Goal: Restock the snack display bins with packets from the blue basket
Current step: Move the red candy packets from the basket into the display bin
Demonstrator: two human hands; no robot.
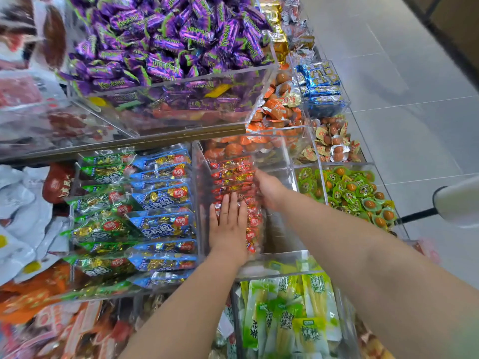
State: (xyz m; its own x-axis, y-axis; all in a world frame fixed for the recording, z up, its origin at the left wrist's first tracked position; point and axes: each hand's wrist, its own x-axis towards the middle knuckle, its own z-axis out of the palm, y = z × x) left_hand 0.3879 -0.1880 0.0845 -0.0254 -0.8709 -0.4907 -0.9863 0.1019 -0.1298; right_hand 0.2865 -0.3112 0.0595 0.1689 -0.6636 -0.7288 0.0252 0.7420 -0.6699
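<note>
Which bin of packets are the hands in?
The clear bin holding red packets, right of the blue packets: left hand lies flat on them, right hand alongside.

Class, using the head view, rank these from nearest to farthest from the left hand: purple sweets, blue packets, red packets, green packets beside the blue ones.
1. Red packets: under the left hand, touching it.
2. Blue packets: next row to its left.
3. Green packets: further left again.
4. Purple sweets: upper bin, behind.
</note>
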